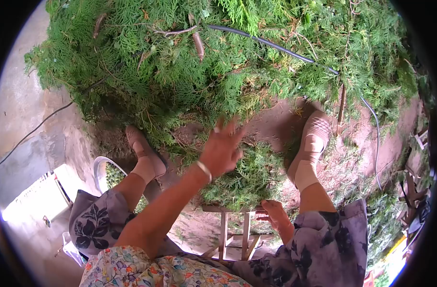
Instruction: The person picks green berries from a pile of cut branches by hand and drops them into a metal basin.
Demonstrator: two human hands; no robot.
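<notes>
In the head view, the left hand (221,148), its fingers spread, is the nearer one to the large green pile (173,81), which lies ahead, long side crosswise. The right hand (277,217) is beside the small green heap (244,179); its grip I cannot tell.

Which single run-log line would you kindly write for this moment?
left hand: open, over green sprigs | right hand: beside wooden frame | black cable: across leafy branches

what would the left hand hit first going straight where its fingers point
Probably the near edge of the green branches beyond the left hand; how far below they lie is unclear.
</notes>
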